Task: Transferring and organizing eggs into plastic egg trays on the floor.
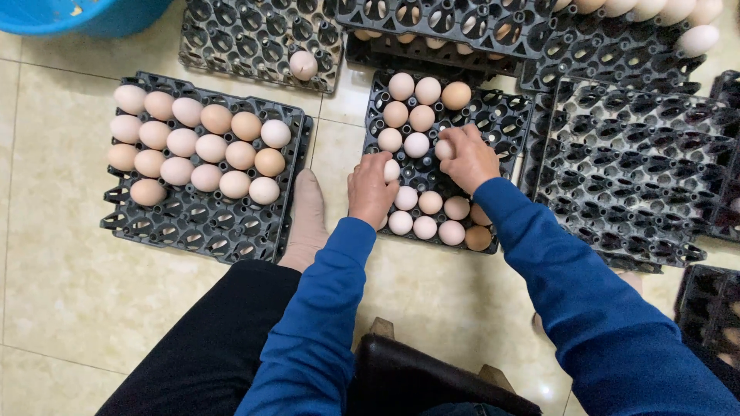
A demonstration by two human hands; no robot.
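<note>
A black plastic egg tray [505,115] lies on the tiled floor in front of me, partly filled with pale and tan eggs. My left hand [370,189] is closed around a white egg [392,169] at the tray's left side. My right hand [470,158] grips another white egg [443,149] near the tray's middle. Both arms wear blue sleeves. Several eggs sit in rows above and below my hands.
A second black tray [193,223] with several eggs lies to the left. Empty black trays [640,177] are stacked at right; more trays [254,38] sit at the back, one holding a single egg [303,65]. A blue basin [85,15] is top left. A foot [308,223] rests between trays.
</note>
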